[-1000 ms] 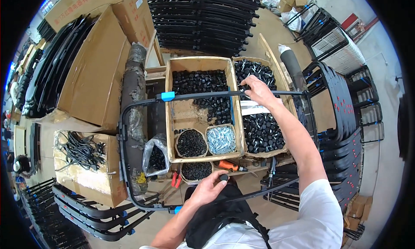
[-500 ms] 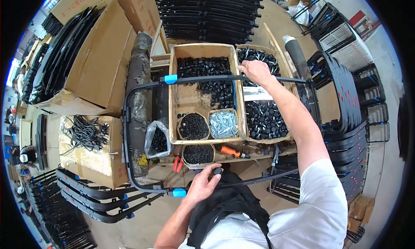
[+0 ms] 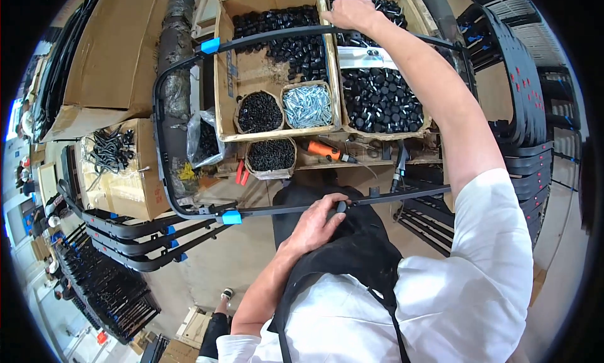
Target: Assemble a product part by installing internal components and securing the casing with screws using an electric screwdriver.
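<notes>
A black tubular frame (image 3: 283,210) with rounded corners and blue tape patches lies across the workbench, its near bar by my waist. My left hand (image 3: 314,226) is at that bar, thumb and fingers closed on a small round black knob (image 3: 341,207). Beyond the far bar, my right hand (image 3: 353,13) reaches over the right-hand carton of black knobs with metal studs (image 3: 393,10), its fingers curled near the divider. What those fingers hold, if anything, is hidden. Another heap of black knobs (image 3: 380,102) fills the nearer part of that carton.
A larger carton (image 3: 258,136) holds black caps (image 3: 308,54), silver screws (image 3: 307,106) and black screws (image 3: 259,112). Another tub of black screws (image 3: 270,156), red-handled pliers (image 3: 241,173) and an orange power tool (image 3: 324,151) sit nearer me. Stacked black frames (image 3: 132,240) stand left.
My left hand has moved right along the near bar with the knob. The right hand stays over the far carton. My view has tilted down, so the bench sits higher.
</notes>
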### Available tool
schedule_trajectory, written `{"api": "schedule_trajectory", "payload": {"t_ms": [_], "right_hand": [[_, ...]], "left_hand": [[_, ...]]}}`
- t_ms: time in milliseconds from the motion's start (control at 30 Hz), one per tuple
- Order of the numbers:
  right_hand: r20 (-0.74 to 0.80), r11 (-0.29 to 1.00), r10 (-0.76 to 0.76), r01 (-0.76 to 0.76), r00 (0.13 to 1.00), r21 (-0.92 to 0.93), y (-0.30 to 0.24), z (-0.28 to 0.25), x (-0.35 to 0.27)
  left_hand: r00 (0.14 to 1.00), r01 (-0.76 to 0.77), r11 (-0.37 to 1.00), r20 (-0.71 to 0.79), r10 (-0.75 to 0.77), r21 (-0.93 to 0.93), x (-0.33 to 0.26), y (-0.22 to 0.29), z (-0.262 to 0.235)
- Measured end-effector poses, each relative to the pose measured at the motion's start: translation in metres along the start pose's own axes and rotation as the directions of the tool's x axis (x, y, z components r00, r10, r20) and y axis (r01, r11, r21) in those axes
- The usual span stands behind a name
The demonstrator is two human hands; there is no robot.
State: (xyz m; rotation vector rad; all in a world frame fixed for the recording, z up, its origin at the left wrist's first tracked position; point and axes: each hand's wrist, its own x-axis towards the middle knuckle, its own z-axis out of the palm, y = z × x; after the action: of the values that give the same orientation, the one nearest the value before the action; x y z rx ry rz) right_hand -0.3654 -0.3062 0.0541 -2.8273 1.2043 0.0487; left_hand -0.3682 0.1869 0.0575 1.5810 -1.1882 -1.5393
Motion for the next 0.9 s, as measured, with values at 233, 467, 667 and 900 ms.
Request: {"api": "schedule_trajectory", "payload": {"t_ms": [233,467,667,900], "right_hand": [[-0.16,0.944,-0.14,0.18,0.977,0.278,0.009,0.027,0.003],[-0.029,0.947,-0.239,0.239,0.971,0.214,0.018,0.017,0.013],[-0.004,0.966,-0.233,0.231,0.973,0.112,0.017,-0.013,-0.006],[-0.095,0.974,-0.222,0.224,0.97,0.009,0.017,0.009,0.009]], "left_hand": [[0.977,-0.213,0.956,0.018,0.213,0.204,0.006,-0.011,0.025],[0.9,-0.43,0.876,0.03,0.434,0.218,0.01,-0.009,0.027],[0.894,-0.447,0.875,0.067,0.442,0.188,0.016,-0.013,0.026],[0.913,-0.407,0.883,0.085,0.398,0.233,0.022,-0.029,0.044]]}}
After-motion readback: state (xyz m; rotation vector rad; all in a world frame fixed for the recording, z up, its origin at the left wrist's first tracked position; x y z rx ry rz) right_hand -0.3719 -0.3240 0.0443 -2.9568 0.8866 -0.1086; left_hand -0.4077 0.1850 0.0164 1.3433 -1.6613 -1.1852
